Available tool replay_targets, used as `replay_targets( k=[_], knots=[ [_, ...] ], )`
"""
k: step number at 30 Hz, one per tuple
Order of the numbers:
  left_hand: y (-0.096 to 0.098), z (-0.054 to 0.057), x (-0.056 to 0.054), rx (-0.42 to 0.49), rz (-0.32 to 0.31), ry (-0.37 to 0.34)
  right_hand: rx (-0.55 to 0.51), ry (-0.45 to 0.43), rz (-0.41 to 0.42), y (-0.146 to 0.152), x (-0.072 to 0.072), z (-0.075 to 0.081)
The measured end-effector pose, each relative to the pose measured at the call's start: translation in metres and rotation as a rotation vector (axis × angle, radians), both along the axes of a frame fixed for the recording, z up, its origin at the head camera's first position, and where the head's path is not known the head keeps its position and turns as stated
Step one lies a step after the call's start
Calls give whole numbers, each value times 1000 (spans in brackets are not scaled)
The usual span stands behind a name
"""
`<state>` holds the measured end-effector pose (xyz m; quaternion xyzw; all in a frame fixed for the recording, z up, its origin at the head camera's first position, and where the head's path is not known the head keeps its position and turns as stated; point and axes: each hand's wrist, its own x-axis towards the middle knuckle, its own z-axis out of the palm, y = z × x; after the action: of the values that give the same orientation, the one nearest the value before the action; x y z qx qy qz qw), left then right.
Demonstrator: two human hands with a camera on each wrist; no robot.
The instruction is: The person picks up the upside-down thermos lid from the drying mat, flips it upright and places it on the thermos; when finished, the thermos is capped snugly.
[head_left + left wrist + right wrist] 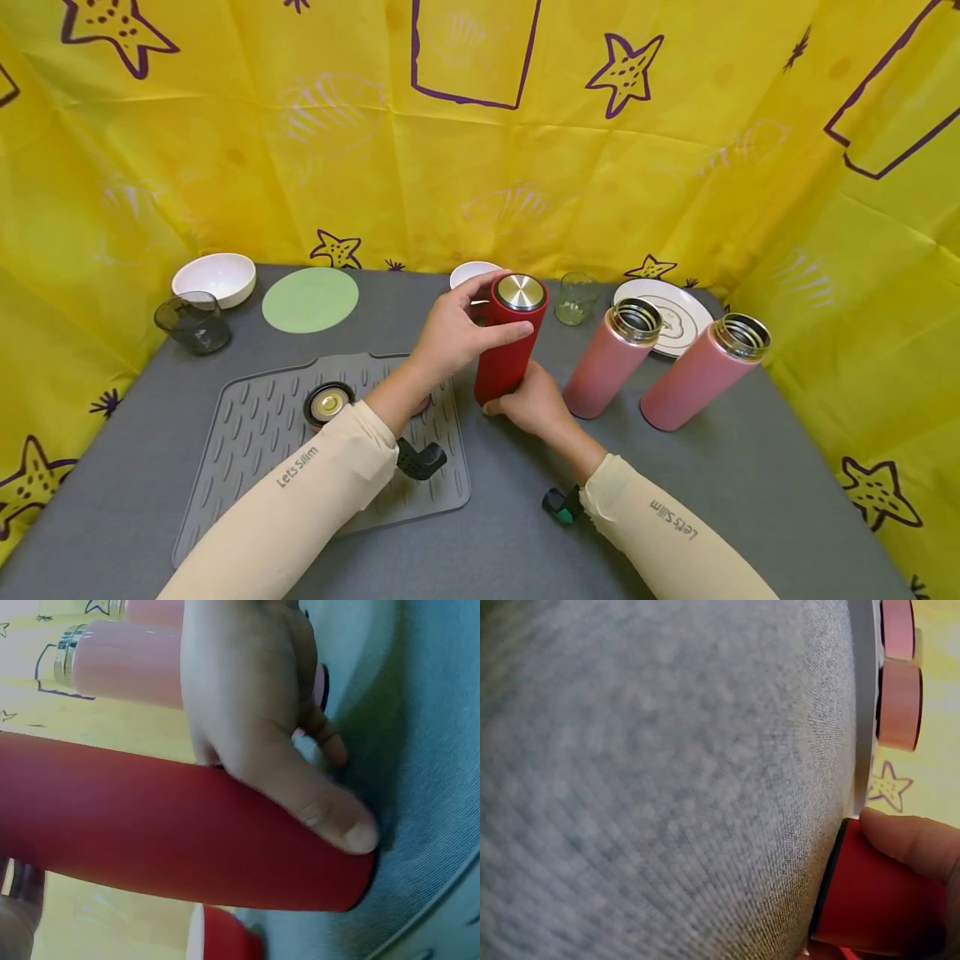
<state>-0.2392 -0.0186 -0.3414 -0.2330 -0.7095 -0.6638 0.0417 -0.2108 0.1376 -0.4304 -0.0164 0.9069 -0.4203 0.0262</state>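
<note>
Left hand is curled round the upper part of the red flask, right hand gripping near its base, between the drying mat and nearer pink bottle. I'd hold firm down low, go gentle up top. Sides look tight; there's more grey table toward the person.

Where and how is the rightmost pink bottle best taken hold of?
Probably round mid-body, from the right, once the right hand leaves the red bottle. The rightmost pink bottle stands upright with smooth, straight sides and an open mouth, so gripping there is better avoided; the other pink bottle stands to its left.
</note>
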Motion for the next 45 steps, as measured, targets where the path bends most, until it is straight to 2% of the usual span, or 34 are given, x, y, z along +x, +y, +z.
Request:
replay_targets(
  k=[2, 3, 7, 10, 14, 21, 24, 26, 31, 33, 36, 40, 45],
  knots=[
    [2, 1, 2, -35, 5, -6, 9, 8, 4, 0, 0, 0],
    [3, 2, 3, -59, 27, 6, 11, 9, 3, 0, 0, 0],
    [12, 6, 7, -139, 161, 70, 16, 8, -1, 0, 1, -2],
    [15, 7, 7, -142, 230, 116, 11, 0, -5, 0, 1, -4],
    [12, 7, 6, -95, 196, 112, 3, -1, 1, 0, 1, -5],
    [0, 5, 2, -26, 4, 1, 0, -3, 0, 1, 1, -3],
    [-1, 5, 1, -45, -16, -8, 3, -7, -2, 1, 2, -1],
    [1, 5, 3, -68, 12, -5, 6, -1, 3, 2, 3, -1],
    [13, 8, 11, -153, 180, 68, 24, 6, -2, 2, 2, -3],
    [17, 8, 13, -167, 245, 107, 31, 4, -6, 1, 2, -3],
    [20, 7, 14, -154, 298, 152, 33, 10, -3, 1, 2, -3],
    [19, 5, 14, -129, 309, 176, 26, 30, 11, 1, 1, -3],
    [14, 5, 11, -97, 244, 153, 15, 30, 17, 2, 0, -1]
  ],
)
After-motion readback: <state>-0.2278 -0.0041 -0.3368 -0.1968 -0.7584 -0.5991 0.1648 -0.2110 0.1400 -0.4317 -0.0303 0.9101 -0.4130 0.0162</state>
